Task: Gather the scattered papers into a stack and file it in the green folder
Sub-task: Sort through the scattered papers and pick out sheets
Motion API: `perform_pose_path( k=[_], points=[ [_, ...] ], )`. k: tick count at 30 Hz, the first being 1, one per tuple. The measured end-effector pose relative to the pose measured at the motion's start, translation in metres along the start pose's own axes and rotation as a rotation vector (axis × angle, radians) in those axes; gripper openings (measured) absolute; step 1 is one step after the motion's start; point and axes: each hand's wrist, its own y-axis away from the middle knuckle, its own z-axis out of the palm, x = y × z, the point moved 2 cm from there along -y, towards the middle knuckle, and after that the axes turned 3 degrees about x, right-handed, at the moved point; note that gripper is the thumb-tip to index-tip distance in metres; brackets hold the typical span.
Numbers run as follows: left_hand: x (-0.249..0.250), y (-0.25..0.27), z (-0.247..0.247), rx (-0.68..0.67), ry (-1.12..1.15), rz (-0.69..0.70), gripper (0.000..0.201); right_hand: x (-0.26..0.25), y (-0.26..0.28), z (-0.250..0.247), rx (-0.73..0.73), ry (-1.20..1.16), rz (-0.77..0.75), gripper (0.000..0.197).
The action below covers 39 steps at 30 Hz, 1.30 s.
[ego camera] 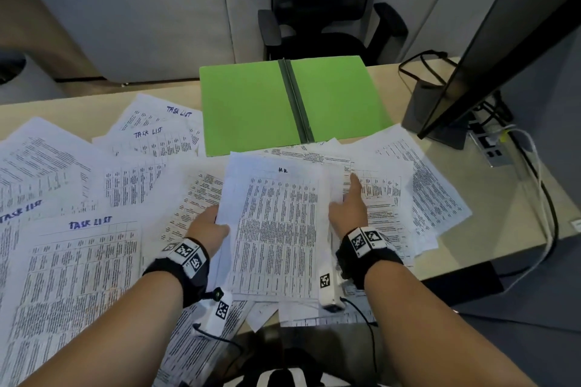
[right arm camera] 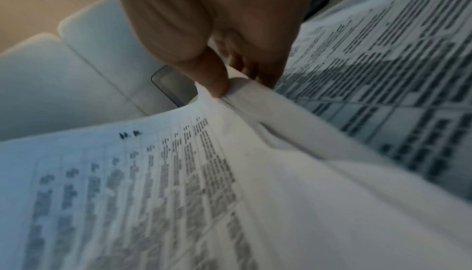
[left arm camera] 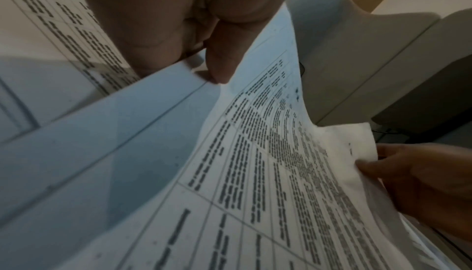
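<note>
A small stack of printed papers (ego camera: 276, 223) is lifted off the desk between my two hands. My left hand (ego camera: 209, 226) pinches the stack's left edge, thumb on top; the left wrist view shows that pinch on the stack (left arm camera: 178, 133). My right hand (ego camera: 345, 210) pinches the right edge of the stack (right arm camera: 230, 173) with thumb and fingers, the index finger stretched forward over the sheets behind. The green folder (ego camera: 251, 107) lies open flat at the desk's far edge, its dark spine (ego camera: 295, 100) in the middle. Several loose papers (ego camera: 72, 261) are scattered across the desk.
A monitor (ego camera: 503, 50) and its stand (ego camera: 440, 113) are at the right, with cables (ego camera: 540, 182) and a power strip behind. A black office chair (ego camera: 330, 25) stands beyond the desk. More sheets (ego camera: 440, 192) spread to the right of the stack.
</note>
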Motion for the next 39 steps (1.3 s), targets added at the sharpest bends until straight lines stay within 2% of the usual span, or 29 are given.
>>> perform_pose_path(
  k=[3,4,7,9,11,13,15,17,18,20,21,22,24,27,29,31,32,34,36,39],
  points=[
    [0.005,0.0,0.0,0.007,0.113,0.006,0.031,-0.01,0.004,-0.004,0.039,-0.172,-0.112,0.015],
    [0.006,-0.001,0.0,0.007,0.145,0.02,0.034,-0.016,0.007,-0.006,0.015,-0.256,-0.126,0.006],
    [0.013,-0.005,0.0,0.022,0.234,0.07,0.067,-0.041,0.016,-0.012,-0.137,-0.556,-0.125,0.007],
    [0.02,-0.004,-0.002,0.04,0.309,0.082,0.076,-0.055,0.015,-0.012,-0.216,-0.616,-0.174,0.02],
    [0.024,-0.005,-0.004,0.031,0.402,0.103,0.069,-0.065,0.014,-0.01,-0.256,-0.61,-0.235,0.037],
    [0.026,-0.004,-0.008,0.031,0.438,0.128,0.056,-0.073,0.012,-0.007,-0.263,-0.592,-0.278,0.042],
    [0.028,-0.002,-0.013,0.03,0.426,0.145,0.037,-0.082,0.012,-0.004,-0.293,-0.624,-0.282,0.031],
    [0.029,0.0,-0.017,0.011,0.42,0.143,0.031,-0.09,0.017,0.0,-0.403,-0.662,-0.225,0.022],
    [0.027,0.001,-0.018,0.021,0.414,0.128,0.031,-0.09,0.018,0.002,-0.475,-0.64,-0.2,0.036],
    [0.019,0.0,-0.021,0.078,0.399,0.102,0.03,-0.084,0.017,0.008,-0.559,-0.521,-0.146,0.078],
    [0.012,-0.002,-0.022,0.1,0.416,0.094,0.03,-0.08,0.018,0.012,-0.587,-0.46,-0.128,0.09],
    [0.004,-0.005,-0.024,0.113,0.443,0.062,0.029,-0.076,0.018,0.017,-0.602,-0.392,-0.129,0.092],
    [-0.007,-0.006,-0.026,0.127,0.498,0.018,0.029,-0.071,0.022,0.027,-0.549,-0.199,-0.166,0.073],
    [-0.008,-0.004,-0.026,0.14,0.48,0.05,0.028,-0.072,0.022,0.036,-0.31,0.042,-0.219,0.032],
    [-0.004,-0.005,-0.029,0.19,0.36,0.135,0.033,-0.085,0.02,0.03,-0.142,0.092,-0.294,0.022],
    [-0.004,-0.012,-0.038,0.324,-0.004,0.19,0.058,-0.108,0.017,0.015,0.024,0.101,-0.402,0.022],
    [-0.007,-0.016,-0.041,0.34,-0.209,0.188,0.073,-0.122,0.016,0.007,0.086,0.096,-0.47,0.022],
    [-0.013,-0.017,-0.042,0.254,-0.593,0.106,0.092,-0.146,0.016,-0.006,0.142,0.067,-0.64,0.018],
    [-0.021,-0.015,-0.033,0.125,-0.811,0.077,0.096,-0.163,0.019,-0.011,0.167,0.061,-0.815,0.012],
    [-0.022,-0.007,-0.013,-0.071,-0.916,0.278,0.097,-0.177,0.03,-0.01,0.151,0.032,-0.986,0.006]
  ],
)
